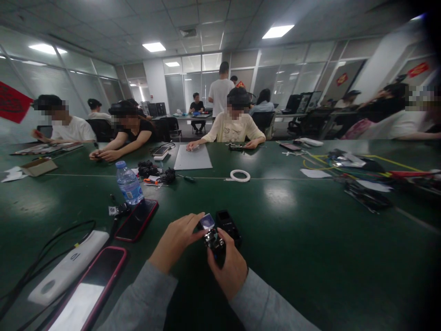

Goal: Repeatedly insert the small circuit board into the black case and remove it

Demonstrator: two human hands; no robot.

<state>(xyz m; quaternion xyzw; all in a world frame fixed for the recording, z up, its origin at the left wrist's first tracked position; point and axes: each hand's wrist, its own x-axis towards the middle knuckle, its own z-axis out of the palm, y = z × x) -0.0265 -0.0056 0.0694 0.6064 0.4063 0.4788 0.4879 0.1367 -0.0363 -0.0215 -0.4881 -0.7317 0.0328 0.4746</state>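
Observation:
Between the thumb and fingers of my right hand is a small black device with shiny metal parts. Its exact kind is too small to make out. My left hand pinches a small square piece with a pale bluish face at the upper left of that device; whether the two are joined I cannot tell. Just behind my right fingers, a black boxy gadget with a small dark window lies on the table, partly covered by the hand.
On the green table, two red-edged phones, a white power bank with black cables and a water bottle stand left. Further off lie a white tape roll, black cable bundles and tangled wires. Several people sit around.

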